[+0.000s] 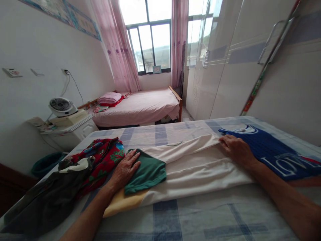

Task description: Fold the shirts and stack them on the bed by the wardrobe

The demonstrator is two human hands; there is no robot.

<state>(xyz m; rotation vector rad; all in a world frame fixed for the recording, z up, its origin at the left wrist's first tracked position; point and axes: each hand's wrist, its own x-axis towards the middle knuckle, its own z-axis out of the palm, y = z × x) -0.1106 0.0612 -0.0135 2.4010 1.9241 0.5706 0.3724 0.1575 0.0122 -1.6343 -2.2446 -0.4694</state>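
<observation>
A white shirt [193,167] with a green sleeve [147,172] and a yellow part [130,201] lies lengthwise across the bed in front of me. My left hand [126,170] rests on the green sleeve at its left end, fingers stretched out over the cloth. At the far right corner of the white cloth, my right hand [234,149] has its fingers closed on the edge; the fingertips are partly hidden. Just right of that hand lies a blue top [271,150] with white lettering. Left of my left hand are a red patterned garment [100,160] and a dark garment [50,194], both crumpled.
A checked sheet [165,221] covers the bed. Beyond it stands a second bed [145,107] with folded pink bedding [109,97]. A fan [62,105] sits on a cabinet [77,129] at left. Tall wardrobes [225,77] line the right side.
</observation>
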